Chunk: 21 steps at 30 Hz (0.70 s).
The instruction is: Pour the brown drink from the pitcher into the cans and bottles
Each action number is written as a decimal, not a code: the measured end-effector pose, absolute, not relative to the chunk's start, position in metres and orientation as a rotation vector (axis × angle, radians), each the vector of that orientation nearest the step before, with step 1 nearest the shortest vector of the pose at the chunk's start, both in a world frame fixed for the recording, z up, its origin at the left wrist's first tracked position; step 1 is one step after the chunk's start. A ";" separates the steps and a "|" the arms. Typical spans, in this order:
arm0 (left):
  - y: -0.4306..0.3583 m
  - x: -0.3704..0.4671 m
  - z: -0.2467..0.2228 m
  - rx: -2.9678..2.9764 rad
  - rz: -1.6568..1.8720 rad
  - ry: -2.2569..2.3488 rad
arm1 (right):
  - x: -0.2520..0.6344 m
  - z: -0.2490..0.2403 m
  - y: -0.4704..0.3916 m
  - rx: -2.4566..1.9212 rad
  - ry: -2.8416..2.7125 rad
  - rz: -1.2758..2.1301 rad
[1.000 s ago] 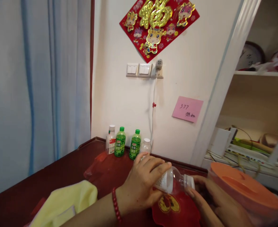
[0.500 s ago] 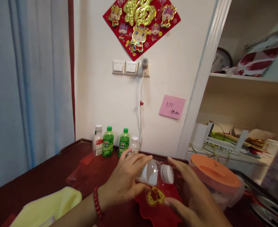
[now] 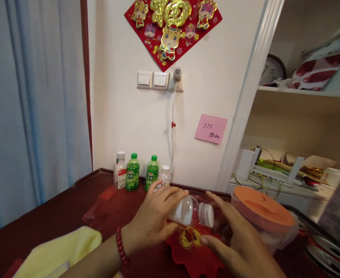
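Observation:
My left hand (image 3: 158, 216) is wrapped round a clear plastic bottle (image 3: 185, 209), which lies tilted on its side in the air with its white cap (image 3: 207, 215) pointing right. Part of the bottle's body and label is hidden behind my fingers. Around the cap, with a gap, my right hand (image 3: 236, 235) is held open, thumb and fingers apart and nothing between them. Below the bottle is a red scallop-edged tray (image 3: 193, 256) with a gold design.
Against the wall stand two green-capped bottles (image 3: 132, 172) and two white-capped bottles (image 3: 120, 172). A yellow cloth (image 3: 62, 251) lies at left. At right are an orange-lidded container (image 3: 264, 208) and several cans (image 3: 327, 258). Behind them is a shelf with a router (image 3: 271, 175).
The bottle's capped end has shifted very slightly right and down. The camera view has tilted a little. My left hand keeps its grip, and my right hand stays open beside the cap.

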<state>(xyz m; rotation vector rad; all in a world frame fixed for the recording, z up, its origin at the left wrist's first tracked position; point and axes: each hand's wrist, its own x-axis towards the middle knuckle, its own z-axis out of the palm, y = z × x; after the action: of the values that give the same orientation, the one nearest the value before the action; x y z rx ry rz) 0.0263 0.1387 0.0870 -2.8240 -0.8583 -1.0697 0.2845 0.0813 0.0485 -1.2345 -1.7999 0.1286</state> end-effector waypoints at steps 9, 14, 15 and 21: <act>0.141 0.026 0.084 -2.809 -1.004 -0.841 | 0.275 0.055 0.076 -1.208 -1.796 0.097; 0.149 0.023 0.086 -2.814 -1.044 -1.047 | 0.276 0.069 0.070 -1.126 -1.743 -0.173; 0.152 0.022 0.086 -2.794 -1.083 -1.115 | 0.275 0.072 0.067 -1.105 -1.754 -0.206; 0.171 0.011 0.090 -2.674 -1.489 -1.595 | 0.230 0.046 0.059 -1.235 -2.293 -0.058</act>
<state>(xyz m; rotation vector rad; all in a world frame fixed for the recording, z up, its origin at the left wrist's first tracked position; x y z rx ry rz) 0.0110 0.1706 0.0903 -2.6737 -1.5955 -1.4892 0.2301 0.0589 0.0465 -1.2352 -2.2929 -0.0576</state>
